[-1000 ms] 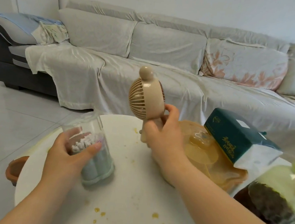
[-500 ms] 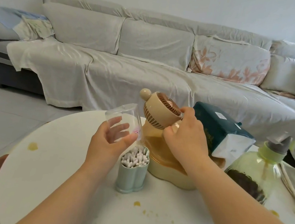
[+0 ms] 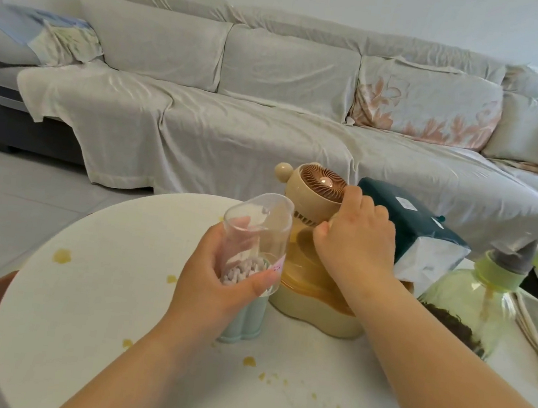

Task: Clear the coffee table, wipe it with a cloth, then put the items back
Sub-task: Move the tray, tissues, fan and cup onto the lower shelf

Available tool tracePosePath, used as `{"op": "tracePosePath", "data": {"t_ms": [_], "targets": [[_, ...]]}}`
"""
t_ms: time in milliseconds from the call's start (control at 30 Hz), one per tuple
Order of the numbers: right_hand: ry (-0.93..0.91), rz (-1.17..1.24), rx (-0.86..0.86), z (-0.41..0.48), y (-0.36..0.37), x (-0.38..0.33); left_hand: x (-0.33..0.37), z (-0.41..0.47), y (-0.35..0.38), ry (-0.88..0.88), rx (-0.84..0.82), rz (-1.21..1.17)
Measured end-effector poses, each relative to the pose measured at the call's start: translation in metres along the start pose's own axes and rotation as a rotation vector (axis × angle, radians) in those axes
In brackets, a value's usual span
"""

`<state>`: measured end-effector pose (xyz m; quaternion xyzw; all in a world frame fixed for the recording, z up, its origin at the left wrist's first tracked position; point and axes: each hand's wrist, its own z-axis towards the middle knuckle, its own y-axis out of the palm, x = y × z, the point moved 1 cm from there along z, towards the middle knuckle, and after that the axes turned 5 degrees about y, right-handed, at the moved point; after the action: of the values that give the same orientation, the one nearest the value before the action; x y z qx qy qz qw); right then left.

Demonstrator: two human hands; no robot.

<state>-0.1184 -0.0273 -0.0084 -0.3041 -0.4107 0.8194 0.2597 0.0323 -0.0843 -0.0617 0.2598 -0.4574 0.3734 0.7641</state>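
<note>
White round coffee table (image 3: 82, 333), spotted yellow, carries a cream lidded box (image 3: 312, 306) near its far edge. Right hand (image 3: 358, 240) curls closed around a beige fan (image 3: 317, 189) above that box. Left hand (image 3: 217, 279) grips a clear cover (image 3: 257, 233) over the cotton-swab holder (image 3: 243, 322).

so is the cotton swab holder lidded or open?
Open. The left hand holds the clear plastic lid tilted just above the pale blue swab holder; swab tips show.
</note>
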Motion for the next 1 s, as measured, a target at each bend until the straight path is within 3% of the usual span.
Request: {"op": "tracePosePath", "data": {"t_ms": [567,867,1000], "targets": [[-0.055,-0.122,0.0,0.002,0.005,0.003,-0.023,-0.016,-0.011,-0.11,-0.127,0.051],[0.002,-0.152,-0.025,0.001,0.001,0.012,-0.038,-0.017,-0.013,-0.197,-0.288,0.263],[0.022,-0.092,-0.085,-0.002,0.001,0.016,-0.038,-0.018,-0.011,-0.176,-0.258,0.326]]}}
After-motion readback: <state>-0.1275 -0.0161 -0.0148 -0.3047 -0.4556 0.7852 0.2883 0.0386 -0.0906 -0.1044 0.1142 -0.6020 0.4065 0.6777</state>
